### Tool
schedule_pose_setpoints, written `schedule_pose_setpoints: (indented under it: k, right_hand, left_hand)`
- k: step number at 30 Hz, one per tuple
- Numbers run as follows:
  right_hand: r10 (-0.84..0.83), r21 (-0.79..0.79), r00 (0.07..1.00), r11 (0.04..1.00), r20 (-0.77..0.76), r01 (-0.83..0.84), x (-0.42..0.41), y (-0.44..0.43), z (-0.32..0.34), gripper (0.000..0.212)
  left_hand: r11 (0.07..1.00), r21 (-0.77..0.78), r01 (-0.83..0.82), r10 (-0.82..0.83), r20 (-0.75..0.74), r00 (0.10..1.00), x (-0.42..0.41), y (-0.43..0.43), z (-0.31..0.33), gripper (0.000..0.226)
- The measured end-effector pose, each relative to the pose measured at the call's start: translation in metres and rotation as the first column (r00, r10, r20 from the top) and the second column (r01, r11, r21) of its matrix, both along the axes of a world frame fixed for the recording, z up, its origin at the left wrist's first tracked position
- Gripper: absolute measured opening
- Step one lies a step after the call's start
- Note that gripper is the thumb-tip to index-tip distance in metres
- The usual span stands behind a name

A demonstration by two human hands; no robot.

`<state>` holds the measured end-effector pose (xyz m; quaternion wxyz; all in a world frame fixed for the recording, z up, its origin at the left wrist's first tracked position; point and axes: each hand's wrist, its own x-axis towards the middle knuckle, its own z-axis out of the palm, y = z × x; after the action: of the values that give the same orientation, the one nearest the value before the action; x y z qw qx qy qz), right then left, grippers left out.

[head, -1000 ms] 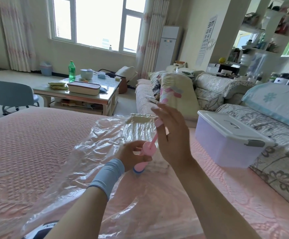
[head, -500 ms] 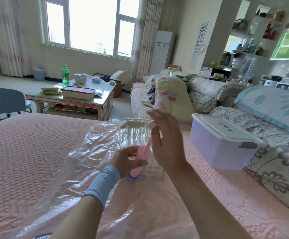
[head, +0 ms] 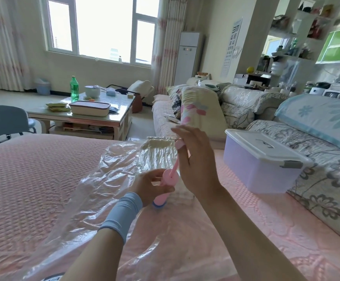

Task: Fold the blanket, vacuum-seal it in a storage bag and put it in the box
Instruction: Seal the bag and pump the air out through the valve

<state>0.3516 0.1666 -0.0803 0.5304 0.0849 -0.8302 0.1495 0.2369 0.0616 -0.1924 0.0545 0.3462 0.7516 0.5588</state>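
pink pump (head: pixel 163 196) on plastic bag (head: pixel 108 179) — left hand (head: pixel 144 186) grips barrel, right hand (head: pixel 195 163) pinches plunger top

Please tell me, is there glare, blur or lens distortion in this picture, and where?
Head view: the window is overexposed to plain white; glare streaks lie on the wrinkled storage bag; the wide lens tilts the shelves at the right edge; the pink pump looks fairly sharp.

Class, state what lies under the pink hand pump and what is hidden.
The pink hand pump stands on the clear storage bag, which lies on the pink bedspread. Its blue base covers any valve beneath; the left hand grips its barrel.
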Motion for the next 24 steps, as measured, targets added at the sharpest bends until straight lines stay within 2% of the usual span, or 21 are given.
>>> schedule_pose_setpoints:
  k: [1, 3, 5, 7, 10, 12, 13, 14, 15, 17, 19, 20, 22, 24]
  right_hand:
    - [-0.008, 0.003, 0.989, 1.0, 0.145, 0.008, -0.001, 0.0, -0.011, 0.035]
    - [-0.016, 0.0, 0.884, 1.0, 0.468, 0.018, -0.005, 0.001, -0.033, 0.035]
    - [-0.02, 0.006, 0.792, 1.0, 0.61, 0.02, -0.007, 0.003, -0.043, 0.032]
    - [-0.025, 0.033, 0.84, 0.999, 0.542, 0.008, -0.004, 0.003, -0.033, 0.029]
    - [0.021, 0.053, 0.985, 0.998, 0.169, -0.03, -0.001, 0.001, -0.001, 0.023]
    - [0.042, 0.04, 0.995, 0.998, -0.086, -0.039, 0.001, 0.001, 0.012, 0.023]
    - [0.031, 0.027, 0.988, 0.999, -0.154, -0.027, 0.001, 0.001, 0.012, 0.024]
    - [0.005, 0.014, 0.986, 1.0, -0.165, -0.003, 0.0, 0.0, 0.008, 0.026]
    - [-0.025, 0.008, 0.993, 1.0, -0.116, 0.026, -0.002, -0.001, -0.001, 0.029]
    - [-0.06, 0.008, 0.981, 0.998, 0.185, 0.059, -0.006, -0.002, -0.024, 0.033]
    - [-0.054, 0.005, 0.866, 0.998, 0.498, 0.06, -0.009, -0.002, -0.043, 0.032]
    - [-0.048, 0.007, 0.832, 0.999, 0.553, 0.053, -0.009, -0.001, -0.047, 0.031]
    - [-0.052, 0.027, 0.86, 0.999, 0.508, 0.045, -0.006, -0.002, -0.039, 0.03]
    - [-0.046, 0.048, 0.952, 0.998, 0.303, 0.033, -0.003, -0.004, -0.017, 0.029]
  left_hand:
    - [1.0, -0.003, -0.009, 0.009, 0.0, 1.0, 0.001, 0.0, 0.0, 0.051]
    - [0.999, -0.02, -0.031, 0.031, -0.012, 0.999, 0.002, -0.001, 0.001, 0.038]
    - [0.999, -0.027, -0.044, 0.044, -0.02, 0.999, 0.002, -0.002, 0.001, 0.032]
    - [0.999, -0.013, -0.04, 0.04, -0.006, 0.999, 0.001, -0.003, 0.001, 0.035]
    - [1.0, 0.017, -0.014, 0.014, 0.03, 0.999, -0.001, -0.003, 0.0, 0.046]
    - [1.0, 0.017, -0.009, 0.009, 0.029, 1.0, -0.001, -0.002, -0.001, 0.049]
    - [1.0, 0.011, -0.011, 0.011, 0.025, 1.0, 0.0, -0.002, 0.0, 0.049]
    - [1.0, 0.009, -0.014, 0.014, 0.022, 1.0, 0.001, -0.001, -0.001, 0.049]
    - [1.0, 0.011, -0.017, 0.016, 0.023, 1.0, 0.002, 0.0, -0.001, 0.048]
    - [0.999, 0.024, -0.025, 0.024, 0.028, 0.999, 0.003, -0.001, 0.0, 0.041]
    - [0.999, 0.027, -0.025, 0.025, 0.026, 0.999, 0.004, -0.002, 0.001, 0.031]
    - [0.999, 0.027, -0.027, 0.027, 0.02, 0.999, 0.004, -0.003, 0.001, 0.03]
    - [0.999, 0.036, -0.032, 0.031, 0.024, 0.999, 0.002, -0.003, 0.0, 0.037]
    - [0.999, 0.034, -0.024, 0.023, 0.036, 0.999, -0.001, -0.003, -0.002, 0.051]
